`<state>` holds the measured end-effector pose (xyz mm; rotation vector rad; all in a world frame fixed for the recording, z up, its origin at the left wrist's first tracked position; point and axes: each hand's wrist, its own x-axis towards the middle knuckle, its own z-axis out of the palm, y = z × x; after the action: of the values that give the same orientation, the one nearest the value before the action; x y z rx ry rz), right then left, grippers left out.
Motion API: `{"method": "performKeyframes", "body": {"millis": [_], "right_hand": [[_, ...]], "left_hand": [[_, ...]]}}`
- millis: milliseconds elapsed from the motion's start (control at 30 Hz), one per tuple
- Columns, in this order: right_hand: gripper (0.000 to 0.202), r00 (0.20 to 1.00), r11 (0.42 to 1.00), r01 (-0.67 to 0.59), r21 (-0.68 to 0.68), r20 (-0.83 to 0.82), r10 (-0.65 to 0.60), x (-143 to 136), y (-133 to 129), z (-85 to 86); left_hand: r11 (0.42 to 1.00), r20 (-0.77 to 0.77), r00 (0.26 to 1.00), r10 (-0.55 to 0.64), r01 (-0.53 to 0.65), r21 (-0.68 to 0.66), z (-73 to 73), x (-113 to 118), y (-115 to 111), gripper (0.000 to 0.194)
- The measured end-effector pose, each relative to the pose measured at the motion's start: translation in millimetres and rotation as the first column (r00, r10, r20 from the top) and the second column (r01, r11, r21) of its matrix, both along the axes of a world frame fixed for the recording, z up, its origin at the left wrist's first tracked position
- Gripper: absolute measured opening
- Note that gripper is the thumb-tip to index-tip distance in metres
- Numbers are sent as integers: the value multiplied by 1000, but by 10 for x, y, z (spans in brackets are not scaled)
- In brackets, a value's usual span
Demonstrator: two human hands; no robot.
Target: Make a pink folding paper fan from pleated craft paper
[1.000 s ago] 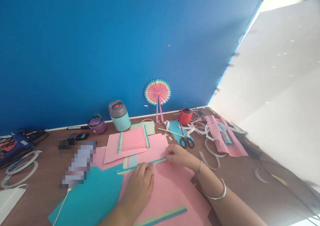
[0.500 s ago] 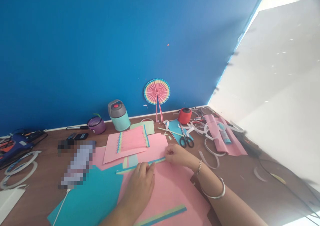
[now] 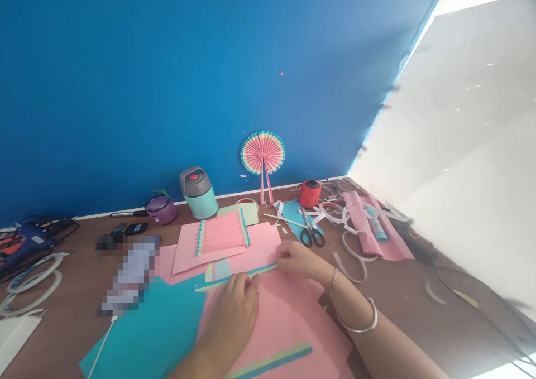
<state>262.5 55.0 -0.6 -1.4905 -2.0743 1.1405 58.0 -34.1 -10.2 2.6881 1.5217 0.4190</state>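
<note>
A pink sheet [image 3: 293, 312] lies in front of me, with a blue and yellow strip [image 3: 213, 283] along its far edge. My left hand [image 3: 237, 306] rests on the sheet, its closed fingertips pressing the strip near the middle. At the strip's right end, my right hand [image 3: 291, 258] pinches the edge with curled fingers. A second blue and yellow strip [image 3: 280, 358] runs across the sheet's near part. Beyond the hands, a pleated pink piece [image 3: 221, 233] with striped edges lies on more pink paper [image 3: 184, 250].
Teal paper [image 3: 154, 329] and a phone [image 3: 132, 273] lie left. Behind stand a teal flask [image 3: 200, 195], purple cup [image 3: 161, 209], round paper fan [image 3: 263, 153] and red object [image 3: 310, 193]. Scissors [image 3: 312, 236], white strips [image 3: 355, 256] and a glue tube [image 3: 377, 225] are right.
</note>
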Motion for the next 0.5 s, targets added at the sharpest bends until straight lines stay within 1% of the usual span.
{"method": "performKeyframes", "body": {"millis": [167, 267, 367, 500], "right_hand": [[11, 1000, 1000, 3, -8, 8, -3, -5, -6, 17], [11, 1000, 1000, -5, -12, 1, 5, -6, -7, 19], [11, 1000, 1000, -11, -5, 3, 11, -5, -3, 9], [12, 1000, 1000, -7, -6, 10, 7, -5, 3, 9]], "left_hand": [[1000, -99, 995, -4, 4, -7, -6, 7, 1, 43], [1000, -125, 992, 3, -7, -30, -12, 16, 0, 42], [999, -122, 992, 25, -28, -28, -10, 27, 0, 39], [997, -54, 997, 52, -55, -56, 9, 36, 3, 30]]}}
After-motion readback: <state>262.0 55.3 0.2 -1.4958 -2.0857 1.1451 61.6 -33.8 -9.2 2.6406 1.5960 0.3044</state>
